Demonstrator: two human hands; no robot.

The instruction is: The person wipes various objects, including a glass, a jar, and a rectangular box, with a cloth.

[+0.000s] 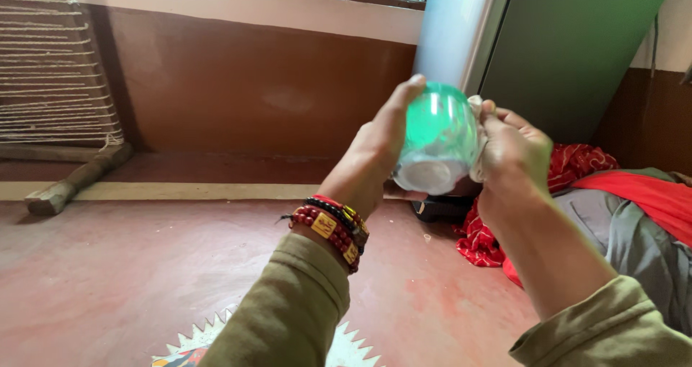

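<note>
A person's left hand (378,151) grips a green translucent glass (438,140) held up at chest height, thumb on its rim, base facing the camera. The right hand (513,154) pinches a pale cloth (476,140) against the glass's right side. Wiping looks underway; how much is done cannot be told. Red fabric (577,167) lies on the red floor (144,266) at far right.

red cloth pile (577,167), wooden beam (79,180), perhaps a woven frame (50,64), red floor (144,266)
</note>
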